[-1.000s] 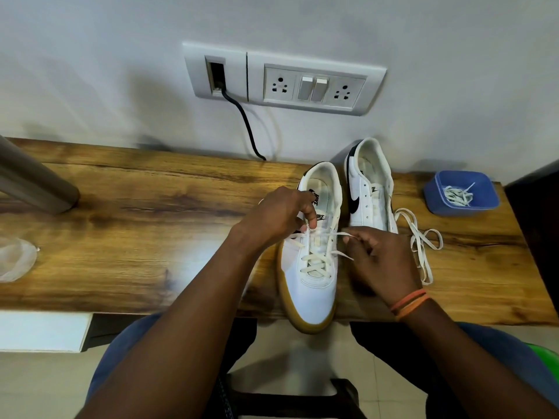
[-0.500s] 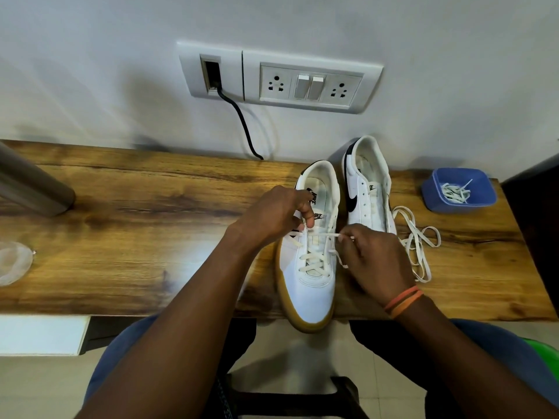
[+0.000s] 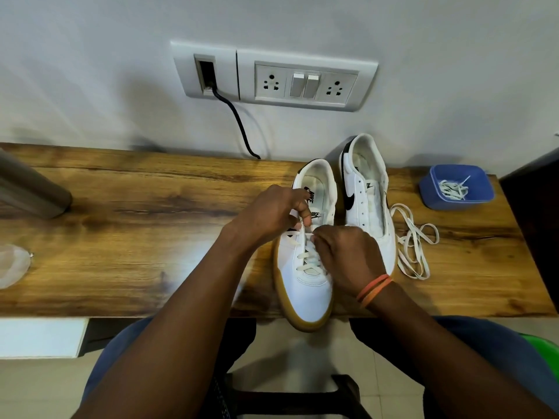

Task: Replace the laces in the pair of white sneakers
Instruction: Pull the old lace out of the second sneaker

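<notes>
A white sneaker with a gum sole (image 3: 305, 291) lies on the wooden table (image 3: 145, 237), its toe over the front edge, with a cream lace (image 3: 307, 257) threaded through its lower eyelets. My left hand (image 3: 269, 213) pinches the lace at the left eyelets near the tongue. My right hand (image 3: 348, 255) grips the lace's other end over the middle of the shoe. The second white sneaker (image 3: 367, 195), with no lace in it, stands just to the right. A loose cream lace (image 3: 413, 243) lies beside it.
A blue tub (image 3: 429, 192) holding another lace sits at the table's back right. A black cable (image 3: 239, 125) runs down from the wall socket panel (image 3: 302, 83). A grey cylinder (image 3: 30, 189) and a clear plastic piece (image 3: 12, 264) are at the left.
My right hand has moved left from the shoe's right side to over its laces, close to my left hand. The taut lace between the hands has shortened.
</notes>
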A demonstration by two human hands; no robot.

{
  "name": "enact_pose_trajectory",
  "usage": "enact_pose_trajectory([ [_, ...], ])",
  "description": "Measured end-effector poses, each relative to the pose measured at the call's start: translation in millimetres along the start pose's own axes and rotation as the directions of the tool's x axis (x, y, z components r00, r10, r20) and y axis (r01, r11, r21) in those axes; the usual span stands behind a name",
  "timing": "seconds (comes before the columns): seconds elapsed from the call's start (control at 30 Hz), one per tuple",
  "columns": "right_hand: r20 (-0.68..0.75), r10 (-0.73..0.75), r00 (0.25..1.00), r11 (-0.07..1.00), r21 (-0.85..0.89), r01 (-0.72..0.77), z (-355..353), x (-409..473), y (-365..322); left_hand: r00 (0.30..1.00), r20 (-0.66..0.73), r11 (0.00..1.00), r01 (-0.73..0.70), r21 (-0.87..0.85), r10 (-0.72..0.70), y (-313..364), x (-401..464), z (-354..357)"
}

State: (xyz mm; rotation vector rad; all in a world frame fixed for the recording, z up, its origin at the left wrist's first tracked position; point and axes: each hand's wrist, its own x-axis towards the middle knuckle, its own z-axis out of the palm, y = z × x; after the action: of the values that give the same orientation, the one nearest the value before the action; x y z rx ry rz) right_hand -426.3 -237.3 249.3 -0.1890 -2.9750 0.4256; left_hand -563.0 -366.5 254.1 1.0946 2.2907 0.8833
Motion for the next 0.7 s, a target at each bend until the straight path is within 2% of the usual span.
enact_pose_trajectory([
  [0.1, -0.052, 0.049, 0.997, 0.995, 0.093, -0.044, -21, -7, 23, 1.0, 0.009, 1.0, 0.011, -0.027, -0.011, 0, -1, 0],
  [0.23, -0.164, 0.068, 0.984, 0.997, 0.049, -0.061, -43, -10, 34, 1.0, 0.003, 0.999, 0.018, -0.03, -0.018, 2, -1, 0],
  [0.43, -0.061, -0.07, 0.996, 0.995, -0.075, 0.066, -5, 0, -3, 1.0, -0.005, 1.0, 0.017, -0.008, -0.017, -2, 0, 1],
  [0.6, -0.012, -0.013, 1.0, 0.996, -0.086, 0.012, 4, 1, -7, 1.0, 0.01, 1.0, 0.007, -0.028, -0.007, 2, -1, -2],
  [0.7, -0.002, 0.083, 0.997, 0.997, 0.004, -0.083, -13, -6, 6, 1.0, 0.026, 0.998, 0.019, -0.066, -0.017, 2, -2, -3],
])
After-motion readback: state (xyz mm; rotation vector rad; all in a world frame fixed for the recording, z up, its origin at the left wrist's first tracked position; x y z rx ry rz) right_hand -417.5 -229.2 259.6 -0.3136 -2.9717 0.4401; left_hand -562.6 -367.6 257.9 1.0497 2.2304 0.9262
